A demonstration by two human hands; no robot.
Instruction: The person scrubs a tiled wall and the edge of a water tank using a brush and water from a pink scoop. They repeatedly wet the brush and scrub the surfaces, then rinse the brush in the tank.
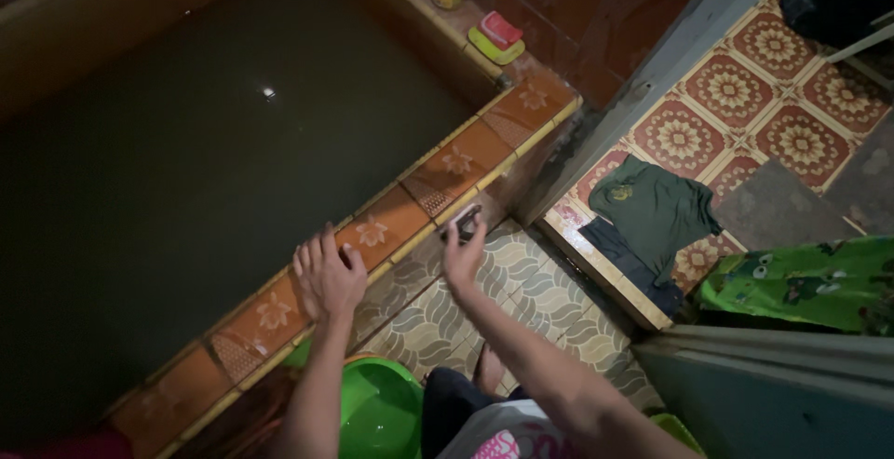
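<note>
Orange tiled ledge under left hand, fingers spread flat; right hand fingers pinch a small dark object.

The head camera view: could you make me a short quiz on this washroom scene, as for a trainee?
1. True or false: the left hand rests on the orange tiled rim of the water tank.
2. What do the right hand's fingers pinch? A) a small dark object B) a green shirt C) a bottle
3. What colour is the basin on the floor below the arms?

Key: 1 true. 2 A; what the object is cannot be told. 3 green.
</note>
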